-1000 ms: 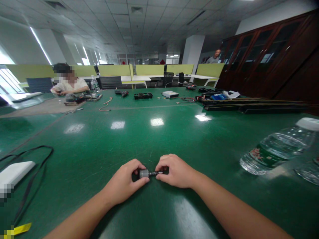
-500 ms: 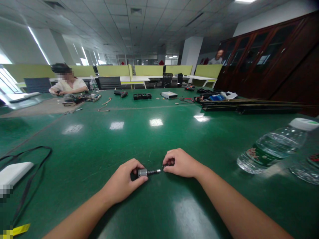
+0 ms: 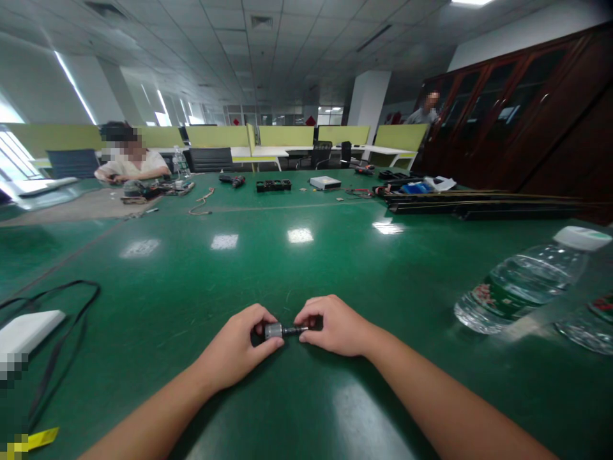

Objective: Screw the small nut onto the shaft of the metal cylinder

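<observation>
so the small grey cylinder (image 3: 274, 331) is in the left hand (image 3: 239, 348), which is curled snug round its body, right hand (image 3: 338, 327) part-closed at the tip of its thin shaft (image 3: 291, 331) (can't tell if it's pinching anything), down at the green table (image 3: 268, 268), water bottle (image 3: 522, 287) off right.

Glossy, smooth and finely scratched across the green bench (image 3: 258, 268). Dull, metallic-looking grey on the shafted cylinder (image 3: 274, 331). Clear, shiny plastic in the near right water bottle (image 3: 512, 294). Matt, cloth-like black along the near left strap (image 3: 52, 367). Polished reddish wood on the far right cabinet (image 3: 522, 150), glossy glass in its doors (image 3: 524, 96).
</observation>
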The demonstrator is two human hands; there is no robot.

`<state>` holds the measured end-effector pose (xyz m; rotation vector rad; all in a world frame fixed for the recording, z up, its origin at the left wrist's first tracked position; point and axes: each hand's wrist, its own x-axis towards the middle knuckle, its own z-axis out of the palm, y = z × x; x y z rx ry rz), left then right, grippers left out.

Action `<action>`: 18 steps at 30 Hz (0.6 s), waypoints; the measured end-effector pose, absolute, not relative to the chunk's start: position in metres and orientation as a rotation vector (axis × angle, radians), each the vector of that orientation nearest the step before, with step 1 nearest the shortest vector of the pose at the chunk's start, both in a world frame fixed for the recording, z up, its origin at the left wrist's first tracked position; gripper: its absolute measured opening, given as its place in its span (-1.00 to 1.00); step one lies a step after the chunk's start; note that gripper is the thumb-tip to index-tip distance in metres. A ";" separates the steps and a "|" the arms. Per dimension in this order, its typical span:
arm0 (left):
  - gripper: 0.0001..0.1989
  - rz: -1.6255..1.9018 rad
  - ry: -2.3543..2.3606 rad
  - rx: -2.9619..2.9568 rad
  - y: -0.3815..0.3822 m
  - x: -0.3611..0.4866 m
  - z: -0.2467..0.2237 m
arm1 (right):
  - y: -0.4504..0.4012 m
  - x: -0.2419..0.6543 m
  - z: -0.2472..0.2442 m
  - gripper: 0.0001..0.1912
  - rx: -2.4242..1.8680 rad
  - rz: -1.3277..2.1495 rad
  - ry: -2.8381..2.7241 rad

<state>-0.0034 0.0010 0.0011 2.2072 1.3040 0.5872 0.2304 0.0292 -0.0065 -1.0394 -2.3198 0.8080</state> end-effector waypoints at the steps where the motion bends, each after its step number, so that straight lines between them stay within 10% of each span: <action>1: -0.86 0.594 1.291 2.209 0.002 -0.004 0.001 | 0.027 0.226 -0.008 -0.74 -1.000 0.817 -2.329; 18: -0.86 0.608 1.259 2.190 0.004 -0.006 0.000 | 0.023 0.219 -0.011 -0.81 -0.906 0.671 -2.418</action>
